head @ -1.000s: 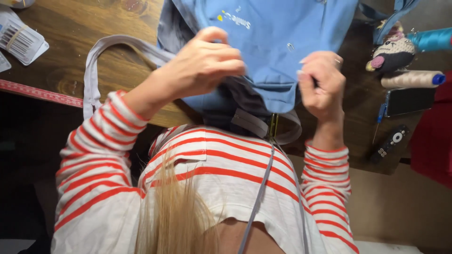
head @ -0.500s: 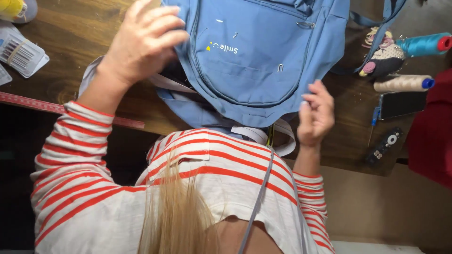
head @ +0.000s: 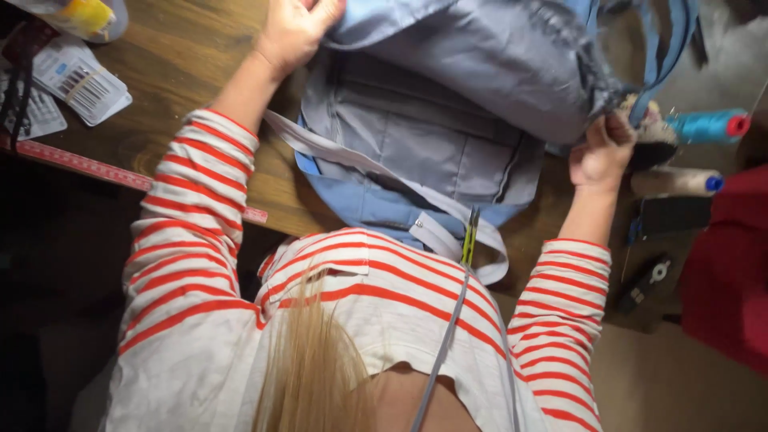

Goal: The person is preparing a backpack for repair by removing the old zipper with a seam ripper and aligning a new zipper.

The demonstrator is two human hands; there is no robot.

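1. Two arms in red-and-white striped sleeves (head: 192,232) fill the near edge of the view, with blond hair and a grey cord hanging down the chest between them.
2. Just beyond the chest, a blue and grey backpack (head: 432,136) lies on the brown wooden surface (head: 184,72), its grey inner side turned up and a pale strap (head: 448,232) looping off the near edge of the surface.
3. At the right, the right hand (head: 602,152) is closed on the frayed edge of the backpack's grey fabric, fingers curled around the cloth.
4. Farther off at the left, the left hand (head: 298,28) grips the backpack's light blue upper fabric, fingers bent over its fold; the fingertips run out of view at the top.
5. A red measuring tape (head: 88,166) runs along the near left edge of the surface, partly under the left sleeve.
6. Clear packets of needles (head: 84,84) lie at the far left, near a yellow object in a clear wrapper at the corner.
7. Beyond the right hand stand a turquoise thread spool (head: 708,126) and a cream one (head: 676,182), with a dark flat device (head: 674,214) just below them and red cloth (head: 732,272) at the right edge.
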